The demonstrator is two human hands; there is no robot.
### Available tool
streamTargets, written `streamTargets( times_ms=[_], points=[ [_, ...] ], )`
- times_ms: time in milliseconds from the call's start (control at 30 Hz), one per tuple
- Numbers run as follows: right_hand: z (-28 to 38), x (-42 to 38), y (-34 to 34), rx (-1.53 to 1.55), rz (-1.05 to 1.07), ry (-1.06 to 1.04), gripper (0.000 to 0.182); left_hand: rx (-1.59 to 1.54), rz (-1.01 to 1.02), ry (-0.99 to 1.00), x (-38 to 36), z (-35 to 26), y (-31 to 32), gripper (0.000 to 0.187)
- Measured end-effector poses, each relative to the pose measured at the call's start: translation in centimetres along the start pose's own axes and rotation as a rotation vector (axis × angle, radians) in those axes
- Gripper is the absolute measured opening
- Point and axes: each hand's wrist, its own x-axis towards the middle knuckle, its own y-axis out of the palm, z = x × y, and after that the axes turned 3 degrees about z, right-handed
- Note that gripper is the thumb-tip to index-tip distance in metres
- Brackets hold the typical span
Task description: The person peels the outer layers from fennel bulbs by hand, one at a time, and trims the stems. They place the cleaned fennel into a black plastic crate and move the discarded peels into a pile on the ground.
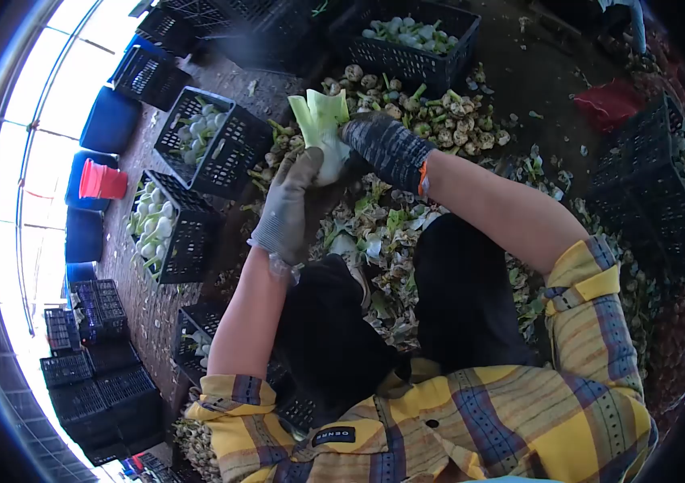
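Observation:
A pale fennel bulb (328, 153) with short cut green stalks is held up in front of me, stalks pointing away. My left hand (287, 197), in a grey glove with dirty fingers, grips it from the left, the thumb against its near side. In a dark knitted glove, my right hand (382, 149) is closed at the bulb's right side. Its fingertips are hidden, and whatever it may hold does not show. Just beyond both hands lies a heap of brownish trimmed root ends (455, 121). Below the bulb, leaf scraps (382, 233) cover the ground between my knees.
Black crates of pale bulbs stand to the left (234, 153), lower left (189, 241) and ahead (459, 64). A red bucket (102, 179) is by blue barrels (109, 121). Stacked black crates (656, 185) and a red mesh bag (608, 105) are on the right.

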Motion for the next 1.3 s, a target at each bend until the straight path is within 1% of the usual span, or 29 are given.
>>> streamTargets(
  times_ms=[33,67,133,200,267,300,367,400,433,500,533,633,667,700,733,767,800,833,867,900,933,967,1000,1033,1100,1167,1200,1233,1300],
  points=[
    [0.2,-0.8,-0.4,-0.092,-0.013,-0.115,0.012,-0.108,0.076,-0.014,-0.9,-0.1,-0.1,0.045],
    [0.5,-1.6,-0.8,-0.185,-0.036,-0.228,0.014,-0.199,0.070,0.025,-2.2,-0.2,0.9,0.044],
    [-1.6,-1.4,1.0,0.164,-0.040,-0.192,0.016,-0.344,0.134,0.037,-3.9,-0.2,1.6,0.042],
    [-0.8,-2.4,1.3,0.271,-0.061,-0.189,0.017,-0.404,0.143,0.054,-5.7,0.2,2.4,0.042],
    [0.3,-3.5,0.5,0.180,-0.141,-0.190,0.018,-0.372,0.112,0.090,-6.8,0.2,3.7,0.043],
    [1.7,-4.3,-0.2,0.163,-0.189,-0.163,0.019,-0.240,0.076,0.101,-6.9,0.3,4.1,0.043],
    [5.3,-6.4,-0.5,0.247,-0.296,0.007,0.022,0.013,-0.007,0.127,-7.2,0.5,4.5,0.043],
    [7.3,-7.3,-0.6,0.297,-0.348,0.099,0.025,0.200,-0.139,0.231,-7.5,1.5,4.7,0.042],
    [7.4,-7.6,0.5,0.318,-0.365,0.065,0.024,0.312,-0.204,0.276,-7.3,2.5,4.7,0.042],
    [7.1,-8.3,2.8,0.363,-0.386,0.006,0.024,0.241,-0.266,0.384,-7.0,4.5,3.1,0.041],
    [7.5,-9.0,3.3,0.529,-0.334,0.058,0.023,0.094,-0.253,0.328,-6.9,5.3,2.1,0.040],
    [6.2,-10.0,4.1,1.565,-0.249,0.351,0.021,-0.291,-0.190,0.184,-6.8,5.9,0.4,0.037],
    [6.4,-9.6,4.1,1.720,-0.326,0.495,0.020,-0.390,-0.167,0.144,-7.5,6.0,0.3,0.036],
    [6.5,-10.0,4.1,1.774,-0.371,0.458,0.020,-0.489,-0.141,0.104,-7.9,6.2,0.2,0.035],
    [6.6,-10.4,3.8,1.829,-0.415,0.422,0.020,-0.546,-0.192,0.129,-7.9,6.6,0.1,0.036],
    [6.8,-11.0,3.7,1.882,-0.460,0.391,0.020,-0.542,-0.181,0.121,-8.1,7.1,-0.7,0.035],
    [6.6,-11.5,3.6,1.773,-0.561,0.359,0.024,-0.538,-0.169,0.115,-8.3,7.3,-1.9,0.034],
    [6.9,-11.8,3.4,1.687,-0.543,0.348,0.026,-0.536,-0.155,0.117,-8.3,7.4,-2.8,0.034],
    [7.6,-12.1,3.0,1.602,-0.525,0.336,0.029,-0.621,-0.218,0.096,-8.2,7.4,-3.4,0.030],
    [7.9,-12.5,2.8,1.523,-0.510,0.327,0.032,-0.568,-0.281,0.094,-8.4,7.4,-4.0,0.031],
    [4.7,-12.9,4.5,1.191,-0.311,0.247,0.033,-0.515,-0.346,0.090,-8.6,7.4,-4.7,0.031],
    [4.7,-13.1,4.9,0.660,-0.077,0.155,0.033,-0.460,-0.410,0.084,-8.7,7.4,-5.1,0.032],
    [4.6,-13.7,5.6,0.130,0.149,0.061,0.032,-0.365,-0.362,0.172,-8.7,7.8,-5.4,0.033],
    [4.6,-14.4,6.2,-0.401,0.367,-0.039,0.032,-0.327,-0.369,0.163,-9.1,8.2,-5.7,0.034],
    [4.1,-14.7,8.3,-0.264,0.222,-0.030,0.032,-0.254,-0.380,0.161,-10.5,7.3,-5.0,0.036],
    [4.0,-14.5,9.9,-0.144,0.098,-0.027,0.032,-0.086,-0.356,0.274,-11.1,8.1,-5.6,0.046],
    [4.1,-14.1,10.0,-0.098,0.117,-0.081,0.032,-0.037,-0.336,0.330,-11.3,8.4,-5.7,0.047],
    [4.4,-13.5,10.2,0.171,0.174,0.116,0.034,0.012,-0.312,0.387,-11.4,8.7,-5.9,0.049],
    [6.2,-12.2,10.4,0.709,0.271,0.512,0.042,0.053,-0.261,0.397,-11.7,9.0,-6.3,0.046]
  ],
)
